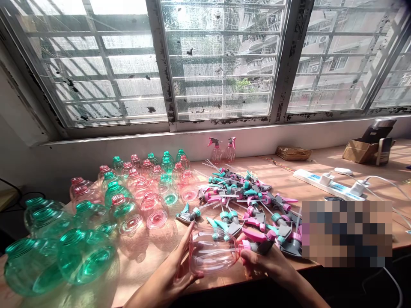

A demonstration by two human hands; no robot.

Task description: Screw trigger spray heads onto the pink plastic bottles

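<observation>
A clear pink spray bottle [212,253] lies on its side over the table's front edge, held between both hands. My left hand [180,266] wraps its base, fingers curled round the plastic. My right hand [260,262] grips the neck, where a pink and grey trigger sprayer head [259,243] sits on the bottle. A heap of loose pink and teal trigger heads [247,201] lies just behind the bottle.
Several empty green and pink bottles [128,201] stand at the left on the wooden table [282,175]. Two finished spray bottles [221,149] stand by the wall. A white power strip [330,183] with chargers, a cardboard box [362,150] and a blurred patch are at the right.
</observation>
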